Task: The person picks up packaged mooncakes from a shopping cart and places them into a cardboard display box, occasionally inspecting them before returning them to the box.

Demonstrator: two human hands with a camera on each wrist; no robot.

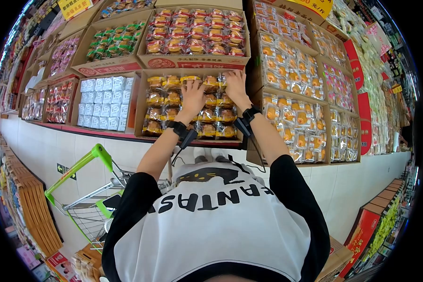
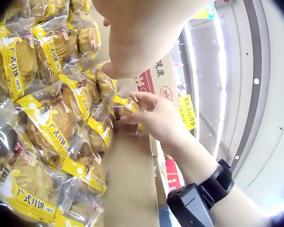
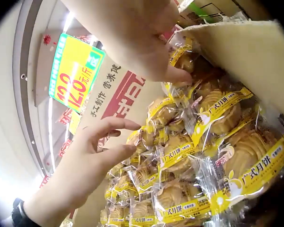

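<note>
Both hands reach into a cardboard box point(image 1: 140, 108) of round mooncakes in clear wrappers with yellow bands. At the box's far side, my left hand point(image 1: 193, 97) has its thumb and forefinger on either side of a wrapped mooncake point(image 3: 143, 138), seen in the right wrist view. My right hand point(image 1: 236, 88) is at the far right corner. In the left wrist view, its thumb and fingers pinch another wrapped mooncake point(image 2: 125, 105) beside the cardboard wall. Rows of wrapped mooncakes point(image 1: 216, 130) lie nearer my body.
Behind stands a box of red-banded cakes point(image 1: 195, 33). White packets point(image 1: 105, 96) fill a box on the left, and orange-topped cakes point(image 1: 293, 122) fill boxes on the right. A green-handled shopping cart point(image 1: 77, 169) stands at lower left. A yellow price sign point(image 3: 75, 71) hangs beyond the box.
</note>
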